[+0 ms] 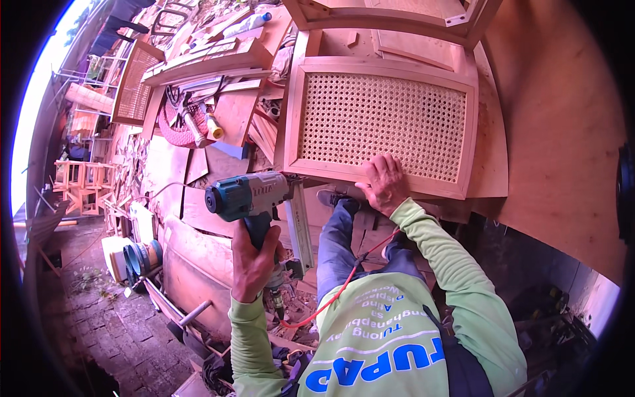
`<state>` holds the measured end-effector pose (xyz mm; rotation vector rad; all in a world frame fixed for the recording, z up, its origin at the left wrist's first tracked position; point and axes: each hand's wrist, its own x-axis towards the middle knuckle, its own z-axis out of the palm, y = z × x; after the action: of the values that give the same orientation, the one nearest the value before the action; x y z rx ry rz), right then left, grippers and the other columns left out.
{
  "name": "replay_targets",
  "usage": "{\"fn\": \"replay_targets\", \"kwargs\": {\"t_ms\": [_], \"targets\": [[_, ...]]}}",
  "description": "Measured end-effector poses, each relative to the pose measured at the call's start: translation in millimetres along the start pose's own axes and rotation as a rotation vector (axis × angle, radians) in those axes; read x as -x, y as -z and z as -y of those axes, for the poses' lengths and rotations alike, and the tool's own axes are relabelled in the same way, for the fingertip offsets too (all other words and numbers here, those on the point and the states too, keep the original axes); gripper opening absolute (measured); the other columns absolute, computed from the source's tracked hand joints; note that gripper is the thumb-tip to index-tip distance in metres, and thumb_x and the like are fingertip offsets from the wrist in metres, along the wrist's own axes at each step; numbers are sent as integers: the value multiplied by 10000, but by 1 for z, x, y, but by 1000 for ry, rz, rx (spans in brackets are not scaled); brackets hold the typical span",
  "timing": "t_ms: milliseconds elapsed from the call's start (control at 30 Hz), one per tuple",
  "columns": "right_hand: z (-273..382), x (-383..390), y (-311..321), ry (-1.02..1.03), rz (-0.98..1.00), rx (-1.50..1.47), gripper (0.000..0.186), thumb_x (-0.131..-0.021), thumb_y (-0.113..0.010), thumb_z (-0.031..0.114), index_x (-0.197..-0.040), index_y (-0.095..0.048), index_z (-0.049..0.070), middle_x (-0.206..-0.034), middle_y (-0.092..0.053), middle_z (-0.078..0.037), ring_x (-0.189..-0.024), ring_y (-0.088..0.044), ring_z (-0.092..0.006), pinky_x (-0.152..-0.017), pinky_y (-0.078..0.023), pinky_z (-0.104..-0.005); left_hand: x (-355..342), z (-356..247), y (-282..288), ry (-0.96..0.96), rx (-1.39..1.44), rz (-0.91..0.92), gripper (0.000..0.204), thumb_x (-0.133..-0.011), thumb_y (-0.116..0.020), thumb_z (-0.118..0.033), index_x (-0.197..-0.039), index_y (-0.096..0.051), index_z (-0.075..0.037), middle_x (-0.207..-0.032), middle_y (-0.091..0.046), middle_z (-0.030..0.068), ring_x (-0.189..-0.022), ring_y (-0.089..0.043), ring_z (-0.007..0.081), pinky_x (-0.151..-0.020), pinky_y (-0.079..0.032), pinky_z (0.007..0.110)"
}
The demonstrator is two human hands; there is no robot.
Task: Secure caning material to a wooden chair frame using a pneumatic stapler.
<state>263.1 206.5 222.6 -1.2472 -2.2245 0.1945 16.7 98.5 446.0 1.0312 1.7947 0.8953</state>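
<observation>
My left hand (254,264) is wrapped round the grip of a blue-green and silver nail gun (250,193). The gun's nose meets or nearly meets the lower left corner of a wooden-framed cane panel (383,126); exact contact cannot be made out. Its long metal magazine hangs below, and a red air hose (340,289) runs from the gun's lower end across my body. My right hand (385,184) grips the near rail of the panel, fingers bent over onto the woven cane and thumb at the rail's edge. The panel lies flat, cane side up.
Beneath the panel is a plywood board (491,159), with a wooden frame (390,18) standing beyond. Clamps (188,119) and wood strips (211,63) clutter the left. A second cane panel (137,83) leans farther off. Buckets (140,257) stand on the paved floor (112,317).
</observation>
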Motion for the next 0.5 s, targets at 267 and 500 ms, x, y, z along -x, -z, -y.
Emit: {"fn": "replay_targets", "kwargs": {"t_ms": [267, 500], "targets": [[-9, -4, 5, -31, -30, -40, 573, -750, -844, 404, -1137, -596, 62, -1091, -528, -115, -1037, -526, -320, -911, -429, -443, -16, -17, -14, -31, -38, 76, 309, -1009, -645, -80, -1265, -477, -41, -763, -603, 38, -581, -596, 122, -499, -467, 281], [-56, -38, 36, -195, -382, -344, 225, -892, -764, 80, -1066, -635, 19, -1041, -575, -159, -916, -621, -364, -800, -543, -430, -4, -6, -17, 89, 19, 39, 301, -994, -630, -9, -1270, -511, -21, -972, -636, 60, -598, -628, 136, -509, -513, 294]]}}
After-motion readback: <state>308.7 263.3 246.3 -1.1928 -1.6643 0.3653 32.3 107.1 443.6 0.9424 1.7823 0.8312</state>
